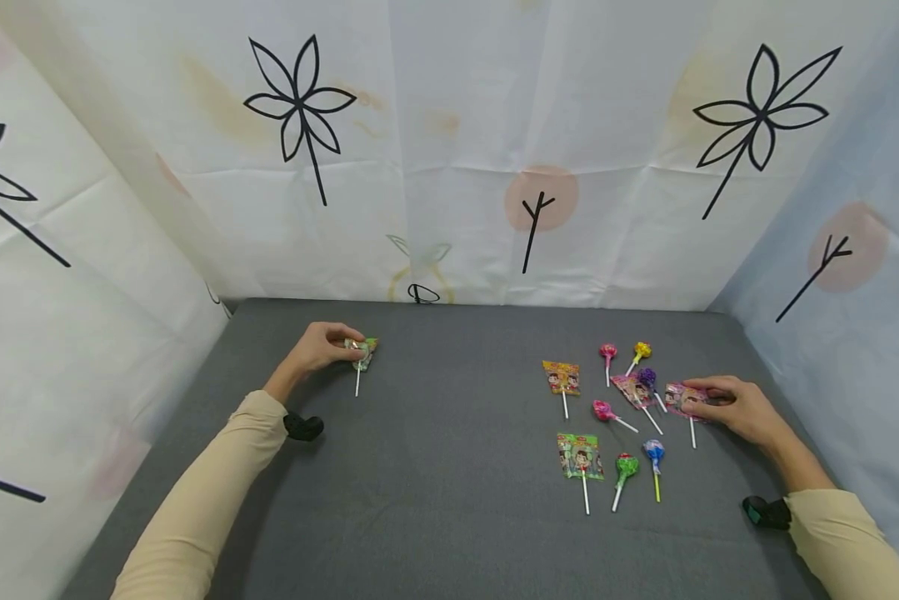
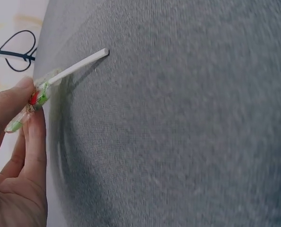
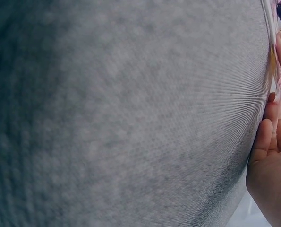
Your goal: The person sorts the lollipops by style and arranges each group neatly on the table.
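Observation:
At the far left of the table, my left hand [image 1: 325, 343] pinches a green-wrapped lollipop [image 1: 367, 357] between thumb and fingers. In the left wrist view its white stick [image 2: 81, 65] points away from the hand, the tip close to the cloth. On the right side, my right hand [image 1: 741, 407] has thumb and fingers on a pink-packet lollipop [image 1: 676, 395], whose stick points toward me. The right wrist view shows only the edge of that packet [image 3: 279, 85] between thumb and fingers. Just left of it lie another pink-packet lollipop [image 1: 629, 388] and a purple lollipop [image 1: 647, 378].
Nearby lie an orange-packet lollipop [image 1: 561, 377], a green-packet one [image 1: 581, 457], and ball lollipops in yellow [image 1: 641, 350], pink [image 1: 607, 351], green [image 1: 626, 465] and blue [image 1: 654, 451]. A second pink ball [image 1: 603, 410] lies among them. Patterned curtains [image 1: 464, 125] surround the grey table [image 1: 419, 500].

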A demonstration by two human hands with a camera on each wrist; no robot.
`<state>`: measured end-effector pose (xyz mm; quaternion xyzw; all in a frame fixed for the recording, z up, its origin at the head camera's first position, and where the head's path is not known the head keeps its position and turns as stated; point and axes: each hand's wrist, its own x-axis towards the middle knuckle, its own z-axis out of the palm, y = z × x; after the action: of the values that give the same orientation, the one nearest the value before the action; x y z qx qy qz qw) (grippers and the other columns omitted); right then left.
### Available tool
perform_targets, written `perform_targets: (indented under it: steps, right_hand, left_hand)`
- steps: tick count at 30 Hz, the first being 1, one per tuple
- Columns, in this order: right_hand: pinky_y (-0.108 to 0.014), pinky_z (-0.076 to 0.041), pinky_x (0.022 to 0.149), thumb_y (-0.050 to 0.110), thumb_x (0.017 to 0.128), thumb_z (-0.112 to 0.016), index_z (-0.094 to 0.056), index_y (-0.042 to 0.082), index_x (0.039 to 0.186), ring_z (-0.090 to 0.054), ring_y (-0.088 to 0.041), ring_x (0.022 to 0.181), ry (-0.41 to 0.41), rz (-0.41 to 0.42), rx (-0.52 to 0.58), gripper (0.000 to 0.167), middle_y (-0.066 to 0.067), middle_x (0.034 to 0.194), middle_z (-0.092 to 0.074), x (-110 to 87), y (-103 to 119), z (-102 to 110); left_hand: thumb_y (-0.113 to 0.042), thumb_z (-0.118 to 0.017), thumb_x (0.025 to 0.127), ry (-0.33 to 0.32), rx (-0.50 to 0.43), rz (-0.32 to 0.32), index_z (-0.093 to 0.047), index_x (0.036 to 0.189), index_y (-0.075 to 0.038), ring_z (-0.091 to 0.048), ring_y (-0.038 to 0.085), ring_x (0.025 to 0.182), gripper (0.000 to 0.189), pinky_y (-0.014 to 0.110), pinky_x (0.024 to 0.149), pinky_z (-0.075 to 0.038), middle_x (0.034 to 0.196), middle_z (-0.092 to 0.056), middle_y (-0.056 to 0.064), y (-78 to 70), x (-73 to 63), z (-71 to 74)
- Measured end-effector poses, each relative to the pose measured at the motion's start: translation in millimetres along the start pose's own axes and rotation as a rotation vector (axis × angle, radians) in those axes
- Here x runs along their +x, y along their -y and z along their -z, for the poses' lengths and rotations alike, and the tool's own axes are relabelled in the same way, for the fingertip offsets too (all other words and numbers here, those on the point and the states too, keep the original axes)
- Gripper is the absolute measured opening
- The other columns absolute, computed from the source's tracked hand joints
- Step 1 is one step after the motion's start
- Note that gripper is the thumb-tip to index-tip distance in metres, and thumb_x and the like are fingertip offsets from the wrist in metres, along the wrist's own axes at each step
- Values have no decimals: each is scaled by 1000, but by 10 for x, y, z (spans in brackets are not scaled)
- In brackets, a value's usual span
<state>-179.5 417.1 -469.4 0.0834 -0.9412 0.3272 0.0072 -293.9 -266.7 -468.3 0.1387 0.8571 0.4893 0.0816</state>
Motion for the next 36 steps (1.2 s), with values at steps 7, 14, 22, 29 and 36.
perform_targets:
  steps: [7,14,22,29,36]
  right_hand:
    - [-25,-41,76,17,93,-79,-68,-8,125,-48,-15,102,0,2,6,42,-28,122,-60,8,8,-7]
    - [-40,-41,79,17,94,-77,-66,-10,127,-49,-37,107,20,-19,-3,44,-31,124,-58,27,22,-5]
    - [-52,-42,81,17,95,-76,-63,-11,128,-49,-42,109,35,-19,-2,45,-33,125,-55,33,3,-8]
    - [-67,-41,87,22,96,-75,-57,-12,134,-48,-51,113,77,-66,3,54,-38,130,-49,22,-25,4]
    - [-38,-50,81,21,94,-77,-58,-12,132,-54,-46,109,65,-55,-10,54,-36,127,-53,32,-15,25]
  left_hand:
    - [-11,-81,90,2,103,-9,-73,117,3,-62,35,106,31,49,85,-51,119,-67,19,56,-29,30]
    - [-8,-80,90,8,201,-84,-74,113,2,-65,36,103,26,50,83,-53,111,-69,17,64,-37,10]
    - [-11,-78,92,-2,232,-68,-75,114,-1,-65,34,102,24,49,81,-53,112,-69,16,75,-59,-16]
    - [-14,-78,93,-17,240,-74,-75,116,-1,-66,33,102,26,48,81,-53,114,-69,16,80,-65,-55]
    - [-11,-79,91,-39,249,-80,-75,115,-1,-66,33,99,26,50,81,-53,114,-68,17,82,-81,-83]
